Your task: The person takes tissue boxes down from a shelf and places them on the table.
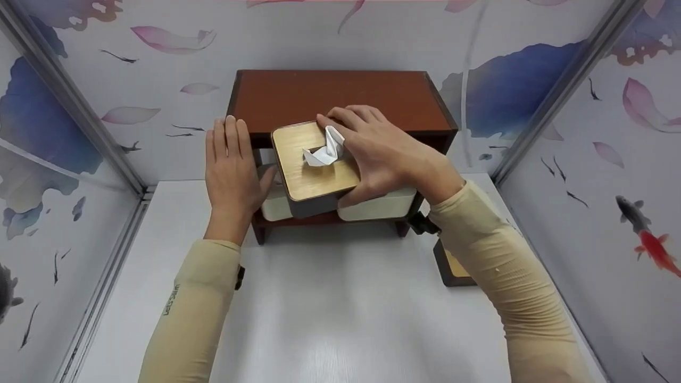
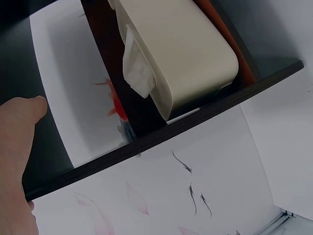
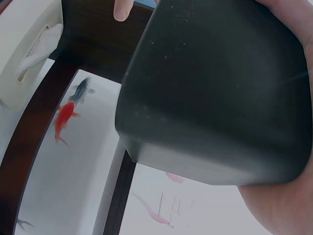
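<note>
My right hand grips a square dark-grey tissue box from its right side, thumb near the front and fingers over the far side. The box is tilted in front of the shelf's front edge, its wooden lid up and a white tissue poking out. In the right wrist view the dark tissue box shows its plain underside. My left hand rests at the left front corner of the brown wooden shelf, fingers straight. Inside the shelf, cream tissue boxes stand partly hidden behind the dark one.
Another dark box with a wooden top sits on the white tabletop at the right, partly behind my right sleeve. Patterned panels with petals and fish enclose the back and sides.
</note>
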Tool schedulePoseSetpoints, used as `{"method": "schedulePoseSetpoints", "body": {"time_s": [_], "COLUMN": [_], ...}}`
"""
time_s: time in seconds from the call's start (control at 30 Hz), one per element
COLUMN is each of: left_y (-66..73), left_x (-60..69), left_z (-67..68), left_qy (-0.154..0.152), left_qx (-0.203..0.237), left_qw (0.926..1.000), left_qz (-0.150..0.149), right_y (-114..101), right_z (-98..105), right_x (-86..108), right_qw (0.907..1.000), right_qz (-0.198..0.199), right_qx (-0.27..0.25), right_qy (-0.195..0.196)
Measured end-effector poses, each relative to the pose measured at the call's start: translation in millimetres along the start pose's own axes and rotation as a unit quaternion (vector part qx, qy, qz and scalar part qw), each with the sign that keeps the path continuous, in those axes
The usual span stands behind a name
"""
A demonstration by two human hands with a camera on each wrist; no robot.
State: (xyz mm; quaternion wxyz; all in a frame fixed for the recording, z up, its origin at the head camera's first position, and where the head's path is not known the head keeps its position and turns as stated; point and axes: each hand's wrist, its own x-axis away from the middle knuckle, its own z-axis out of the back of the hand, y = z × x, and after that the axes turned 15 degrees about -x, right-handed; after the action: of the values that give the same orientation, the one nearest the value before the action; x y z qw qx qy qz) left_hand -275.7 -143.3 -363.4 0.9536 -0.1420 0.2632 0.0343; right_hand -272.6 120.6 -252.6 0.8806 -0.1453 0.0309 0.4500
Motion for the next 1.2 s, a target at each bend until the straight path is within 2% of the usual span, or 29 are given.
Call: {"method": "schedulePoseSetpoints", "body": {"time_s": [0.27, 0.7, 1.0, 1.2], "left_y": [-0.9, -0.9, -1.7, -2.0], "left_x": [-0.4, -1.2, -0.7, -1.0], "left_z": [1.3, -0.2, 2.3, 2.4], "left_qy": [-0.020, -0.028, -0.034, -0.041], "left_qx": [0.005, 0.008, 0.004, -0.002], "left_qw": [0.9998, 0.9996, 0.9994, 0.9991], "left_qz": [0.000, 0.001, -0.002, -0.004], "right_y": [0, 10, 26, 41], "right_z": [-11, -34, -53, -66], "right_x": [7.7, 19.6, 28.6, 39.3], "right_qw": [0.9997, 0.9995, 0.9984, 0.9962], "right_qz": [-0.005, 0.001, -0.026, -0.060], "right_qx": [0.012, 0.010, -0.001, -0.010], "right_qy": [-0.021, -0.031, -0.050, -0.062]}}
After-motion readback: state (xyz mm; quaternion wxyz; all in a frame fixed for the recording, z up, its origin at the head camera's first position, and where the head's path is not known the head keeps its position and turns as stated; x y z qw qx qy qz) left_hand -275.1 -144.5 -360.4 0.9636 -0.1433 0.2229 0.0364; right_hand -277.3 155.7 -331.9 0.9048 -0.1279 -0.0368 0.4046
